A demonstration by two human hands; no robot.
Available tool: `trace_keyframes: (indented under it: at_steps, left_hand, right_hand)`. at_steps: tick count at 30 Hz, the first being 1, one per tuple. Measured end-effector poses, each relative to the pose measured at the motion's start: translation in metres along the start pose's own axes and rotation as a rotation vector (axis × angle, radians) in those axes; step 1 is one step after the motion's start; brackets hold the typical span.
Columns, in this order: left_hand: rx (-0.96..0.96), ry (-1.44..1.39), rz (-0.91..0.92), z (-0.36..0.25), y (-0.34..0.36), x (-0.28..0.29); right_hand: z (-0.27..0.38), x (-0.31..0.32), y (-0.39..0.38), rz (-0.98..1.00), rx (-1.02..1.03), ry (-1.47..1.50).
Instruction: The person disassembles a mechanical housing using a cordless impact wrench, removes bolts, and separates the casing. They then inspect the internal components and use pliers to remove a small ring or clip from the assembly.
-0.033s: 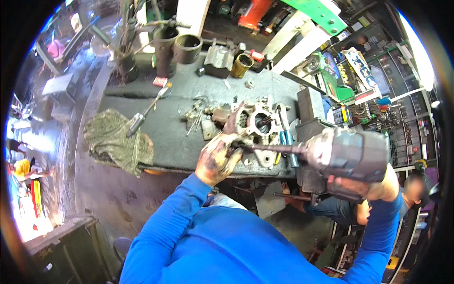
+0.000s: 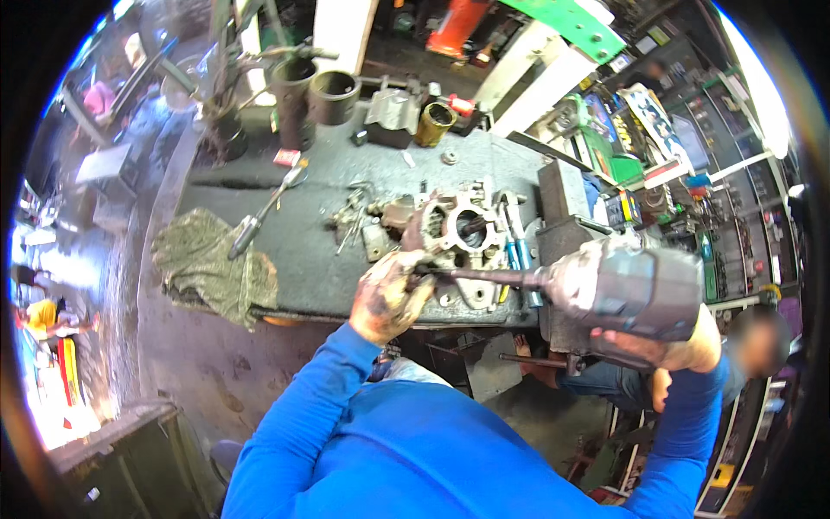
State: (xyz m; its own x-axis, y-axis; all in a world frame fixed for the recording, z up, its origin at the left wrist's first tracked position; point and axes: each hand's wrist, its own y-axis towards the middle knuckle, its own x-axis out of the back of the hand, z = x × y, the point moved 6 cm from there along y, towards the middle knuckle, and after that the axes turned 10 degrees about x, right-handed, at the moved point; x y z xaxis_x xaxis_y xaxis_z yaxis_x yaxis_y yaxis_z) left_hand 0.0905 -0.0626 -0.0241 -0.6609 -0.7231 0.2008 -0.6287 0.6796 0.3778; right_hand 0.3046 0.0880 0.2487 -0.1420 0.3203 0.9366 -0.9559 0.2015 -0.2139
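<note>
A mechanical workshop is indicated by what is set around the hands. A bulky power tool [image 2: 635, 281] is gripped in the right hand [image 2: 666, 350], and the end of its long shaft [image 2: 493, 276] is held by the left hand [image 2: 389, 298]. Just beyond the left hand, a metal housing [image 2: 443, 227] is supported on a dark workbench [image 2: 303, 259], with blue-handled tools [image 2: 525, 259] laid beside it. Left of the left hand, a grimy rag [image 2: 212, 259] is spread. Well right of the right hand, shelving [image 2: 735, 216] is crowded with small items.
</note>
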Motion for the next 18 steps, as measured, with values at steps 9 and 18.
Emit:
trace_keyframes:
  at_steps: [9, 18]
  left_hand:
    - [-0.040, 0.362, -0.095, -0.029, 0.008, 0.002]
    - [0.252, 0.453, 0.034, -0.034, 0.017, 0.003]
  right_hand:
    - [-0.075, -0.116, -0.096, -0.458, -0.013, 0.395]
    - [-0.160, -0.184, -0.059, -1.077, 0.060, 1.526]
